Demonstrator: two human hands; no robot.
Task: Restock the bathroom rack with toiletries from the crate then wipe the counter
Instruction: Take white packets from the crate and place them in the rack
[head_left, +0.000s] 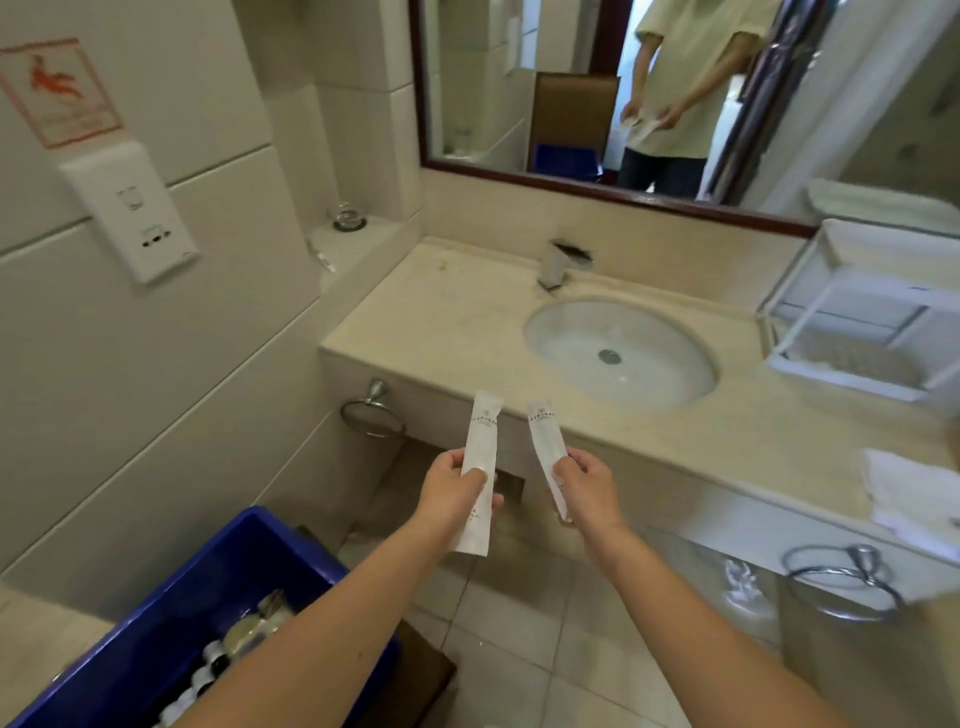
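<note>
Left grip (457, 493): thumb and fingers pinch the left sachet (483, 441), a long white paper packet, near its middle, top end up. Right grip (587, 483): same pinch on the right sachet (545, 436), lower down its length. Both grips are occupied, so no free hand.

Location: both sachets are in the air in front of the table (457, 312) edge, just left of the sink (618, 353). They sit close together but don't touch. The blue crate (208, 587) is down at lower left with small bottles (208, 670) inside. The white wire rack (852, 312) stands on the table at far right, past the sink and well apart from the grips.

My read: restocking is mid-way, these two are on their way to the rack, and the wipe hasn't started. The folded white cloth (904, 493) lies at the table's right end.

Risks from here:
- The path to the rack crosses the sink. The packets are thin and held by a light pinch, so one could slip into the basin. I can't tell whether the basin is wet.
- Rack shelves look like open wire or slats. A narrow sachet laid parallel to the gaps could drop through or hang off the edge, so lay it across them.
- Placing both at once with no spare hand could knock the first while releasing the second. Set them down one at a time.
- Limp paper may buckle if pushed in end-first.
- I can't read the rack's lower tier clearly, so I don't know how much space is there.
</note>
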